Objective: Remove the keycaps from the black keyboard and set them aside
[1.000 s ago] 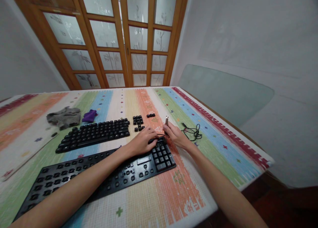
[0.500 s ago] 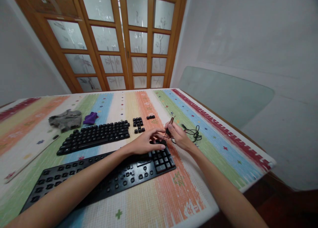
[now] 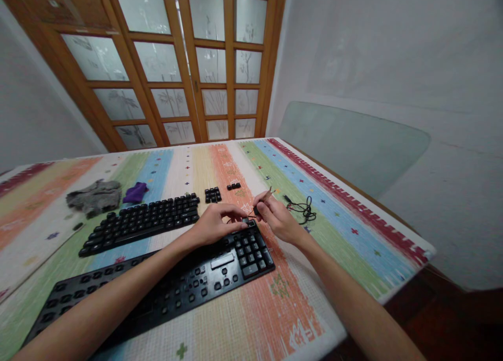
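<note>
A black keyboard point(image 3: 184, 311) lies across the near part of the table, with many keycaps off and a block of number keys point(image 3: 251, 253) still on its right end. My left hand point(image 3: 214, 226) is at its upper right corner, thumb and fingers curled around a small dark piece too hidden to name. Beside it, my right hand point(image 3: 277, 217) pinches a slim brown two-pronged tool point(image 3: 268, 194). The tool's dark lower part and a thin wire show close to the left fingertips. Whether the wire touches a keycap is unclear.
Behind the keyboard sit rows of loose black keycaps point(image 3: 141, 222) and smaller groups point(image 3: 212, 194) point(image 3: 233, 186). A grey cloth point(image 3: 95, 196) and a purple cloth point(image 3: 135, 192) lie far left. A coiled black cable point(image 3: 304, 210) rests right of my hands on the striped tablecloth point(image 3: 338, 235).
My left hand has shifted left and its fingers have drawn in at the keyboard's corner. My right hand has moved slightly left, and the tool in it leans more to the right.
</note>
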Motion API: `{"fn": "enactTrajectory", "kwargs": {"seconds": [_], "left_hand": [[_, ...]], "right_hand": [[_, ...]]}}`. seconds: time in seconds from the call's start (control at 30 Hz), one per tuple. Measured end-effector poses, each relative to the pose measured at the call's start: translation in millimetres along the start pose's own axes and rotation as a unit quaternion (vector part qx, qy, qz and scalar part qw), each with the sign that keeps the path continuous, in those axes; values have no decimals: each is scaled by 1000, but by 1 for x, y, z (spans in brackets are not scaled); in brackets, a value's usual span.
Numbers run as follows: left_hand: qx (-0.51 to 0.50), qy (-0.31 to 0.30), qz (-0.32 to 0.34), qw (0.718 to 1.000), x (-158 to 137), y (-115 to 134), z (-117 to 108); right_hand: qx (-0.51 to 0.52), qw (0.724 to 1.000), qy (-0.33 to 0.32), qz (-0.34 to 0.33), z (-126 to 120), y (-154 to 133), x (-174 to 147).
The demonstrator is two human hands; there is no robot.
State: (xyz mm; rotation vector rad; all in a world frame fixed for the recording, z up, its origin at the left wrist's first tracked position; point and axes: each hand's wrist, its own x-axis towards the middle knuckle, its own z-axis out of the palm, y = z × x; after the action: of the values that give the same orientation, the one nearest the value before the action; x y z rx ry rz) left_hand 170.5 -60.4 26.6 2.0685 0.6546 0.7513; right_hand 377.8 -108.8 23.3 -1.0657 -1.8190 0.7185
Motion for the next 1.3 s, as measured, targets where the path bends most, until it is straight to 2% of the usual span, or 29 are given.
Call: {"fn": "enactTrajectory", "kwargs": {"seconds": [0.13,0.27,0.43,0.53,0.6,0.7,0.77,0.8,0.9,1.03,1.3], "left_hand": [[33,2,17,999,6,4,-11],[20,26,36,999,20,5,-23],[1,49,41,998,48,4,-26],[-49,55,41,996,69,1,-25],[-44,66,42,996,83,-3,-26],[70,84,53,993,103,-16,-29],[175,84,76,978,114,-29,-31],[221,73,85,969,118,-36,-31],[323,-9,96,942,128,-57,-31],[362,-49,86,927,136,-76,-30],[402,-26,61,913,138,-89,-24]], "right_hand": [[-11,999,34,-5,-1,-4,0],[13,996,91,1,-3,-9,0],[23,985,172,24,-3,-7,2],[33,968,245,42,-3,-3,3],[40,958,278,52,-3,-1,4],[41,959,276,49,-3,-1,5],[40,962,266,39,-2,-2,5],[40,964,260,35,-1,-3,5],[40,970,239,27,0,-6,4],[39,972,230,23,-1,-8,3],[47,975,215,27,-2,-10,3]]}}
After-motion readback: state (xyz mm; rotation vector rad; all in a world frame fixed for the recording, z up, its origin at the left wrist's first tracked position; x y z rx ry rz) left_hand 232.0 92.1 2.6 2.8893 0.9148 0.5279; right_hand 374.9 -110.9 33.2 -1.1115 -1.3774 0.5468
